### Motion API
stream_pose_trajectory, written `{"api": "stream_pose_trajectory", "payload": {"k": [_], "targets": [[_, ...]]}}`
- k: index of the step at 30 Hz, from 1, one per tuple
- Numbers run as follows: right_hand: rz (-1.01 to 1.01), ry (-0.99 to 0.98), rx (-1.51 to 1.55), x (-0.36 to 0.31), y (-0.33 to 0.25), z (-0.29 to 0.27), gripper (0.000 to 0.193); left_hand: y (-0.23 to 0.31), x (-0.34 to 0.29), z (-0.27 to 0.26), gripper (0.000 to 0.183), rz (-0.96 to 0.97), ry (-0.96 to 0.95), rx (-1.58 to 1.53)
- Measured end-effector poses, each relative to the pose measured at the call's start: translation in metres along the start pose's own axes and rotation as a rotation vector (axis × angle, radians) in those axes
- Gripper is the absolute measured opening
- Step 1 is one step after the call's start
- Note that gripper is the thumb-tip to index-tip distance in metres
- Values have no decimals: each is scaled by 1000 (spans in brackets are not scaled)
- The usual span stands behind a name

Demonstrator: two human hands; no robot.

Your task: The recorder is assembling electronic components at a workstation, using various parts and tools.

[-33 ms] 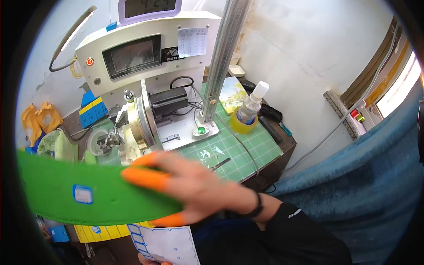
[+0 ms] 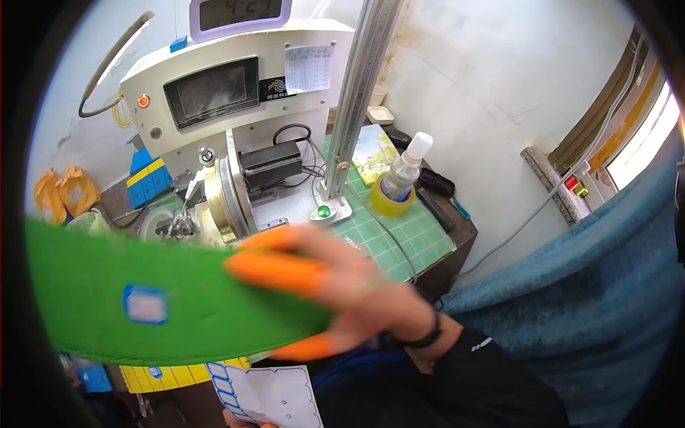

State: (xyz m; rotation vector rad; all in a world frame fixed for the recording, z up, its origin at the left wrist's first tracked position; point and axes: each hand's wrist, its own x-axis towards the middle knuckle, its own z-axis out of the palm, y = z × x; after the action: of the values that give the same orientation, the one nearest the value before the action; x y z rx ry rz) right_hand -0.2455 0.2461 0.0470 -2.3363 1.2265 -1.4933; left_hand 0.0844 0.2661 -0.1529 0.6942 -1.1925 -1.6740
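Observation:
A long, curved green piece [image 2: 207, 299], apparently flat like foam or board, spans the left and centre and bears a small blue-edged label [image 2: 145, 304]. My right hand [image 2: 357, 292], with orange finger cots, is closed on its right end: fingers over the upper side, thumb at the lower edge. At the bottom edge my left hand [image 2: 242, 421], mostly hidden, grips a white sheet with a blue printed border [image 2: 275, 392]; an orange cot shows there. Just left of the sheet, under the green piece, lies a yellow strip [image 2: 171, 378] with black lines.
Beyond the hands stands a white machine [image 2: 196, 139] with a screen, motor and round metal drum [image 2: 221, 203]. A metal post [image 2: 357, 100] rises beside it. On the green mat [image 2: 421, 235], a clear bottle [image 2: 403, 175] sits within a yellow tape roll [image 2: 389, 202]. Blue cloth [image 2: 556, 307] hangs right.
My right hand and the end of the green piece have shifted to the right, covering more of the mat. The piece's left part has risen a little. The white sheet stays in place.

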Motion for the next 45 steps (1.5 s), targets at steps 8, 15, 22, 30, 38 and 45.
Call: {"api": "stream_pose_trajectory", "payload": {"k": [8, 15, 22, 30, 38, 45], "targets": [[288, 873, -826, -72, -4, -181, 70, -15, -6, -6, 67, -99, -124, 12], [818, 433, -1325, -118, 87, -196, 63, -13, -5, -13, 71, -142, -194, 51], [740, 313, -1630, -152, 121, -194, 69, 12, -5, 13, 67, -45, 169, 121], [430, 542, -447, -97, 59, -132, 25, 48, 35, 56, 44, -195, 75, 102], [804, -315, 557, -86, 11, 39, 42, 36, 39, 45, 48, -119, -107, -25], [861, -337, 641, -67, -12, 101, 27, 40, 36, 50, 70, 92, 66, 228]]}}
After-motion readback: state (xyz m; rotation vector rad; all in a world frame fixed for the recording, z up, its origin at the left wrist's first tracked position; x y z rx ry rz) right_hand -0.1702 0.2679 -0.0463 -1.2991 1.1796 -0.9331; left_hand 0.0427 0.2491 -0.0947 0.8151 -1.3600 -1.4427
